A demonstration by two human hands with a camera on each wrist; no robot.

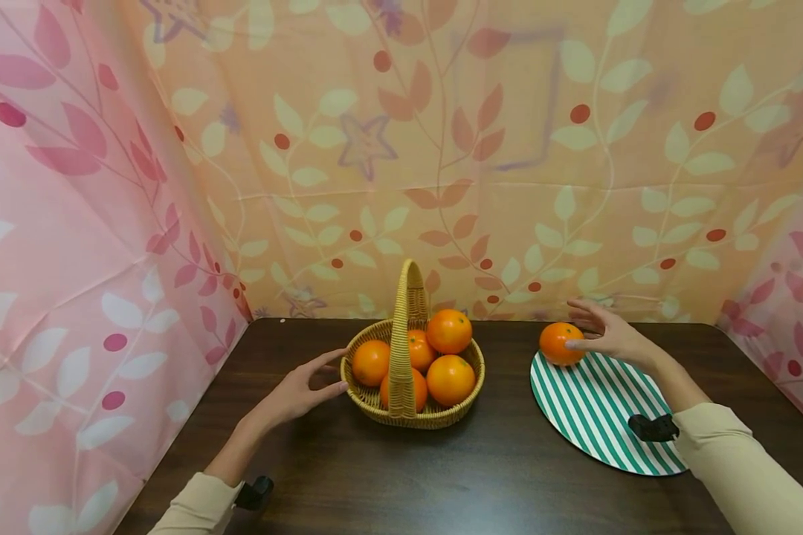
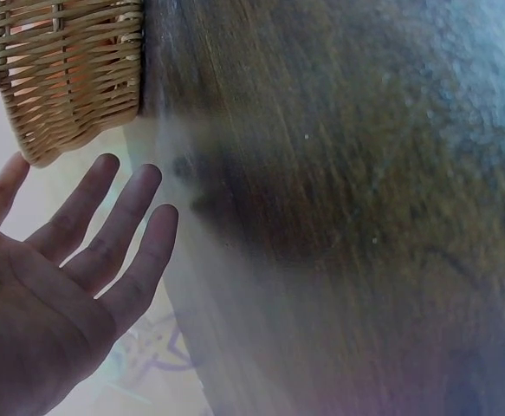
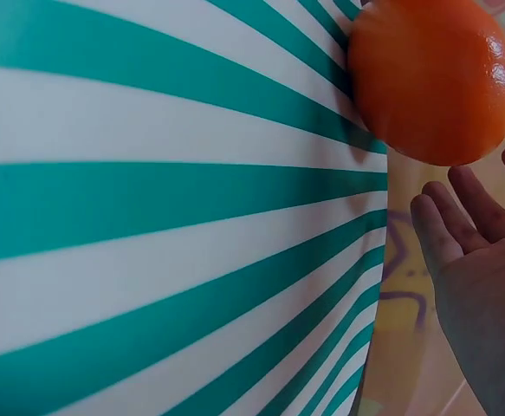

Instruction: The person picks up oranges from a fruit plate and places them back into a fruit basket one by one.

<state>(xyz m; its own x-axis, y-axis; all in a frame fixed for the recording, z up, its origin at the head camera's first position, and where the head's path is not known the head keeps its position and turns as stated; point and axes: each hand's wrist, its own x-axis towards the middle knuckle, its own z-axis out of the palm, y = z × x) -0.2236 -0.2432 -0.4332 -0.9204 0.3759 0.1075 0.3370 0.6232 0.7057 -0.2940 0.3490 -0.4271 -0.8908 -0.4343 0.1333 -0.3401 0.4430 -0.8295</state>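
A yellow wicker basket (image 1: pixel 410 420) with a tall arched handle stands mid-table and carries several oranges (image 1: pixel 451 380). At its left side is my left hand (image 1: pixel 297 390), thumb and index fingertips right at the rim, the other fingers spread loosely. The left wrist view shows the wicker side (image 2: pixel 70 82) just above those fingers. A single orange (image 1: pixel 559 345) sits at the far edge of a green-and-white striped oval mat (image 1: pixel 609 416). Around its right side my right hand (image 1: pixel 612 338) is spread, thumb overlapping the fruit; in the right wrist view the straight fingertips lie just below the orange (image 3: pixel 434 78).
The dark wooden table (image 1: pixel 388 483) ends at a floral curtain (image 1: pixel 442 163) behind it, with pink patterned cloth (image 1: pixel 73 297) along the left and more at the right. A dark strap device (image 1: pixel 653 429) is on the right wrist, over the mat.
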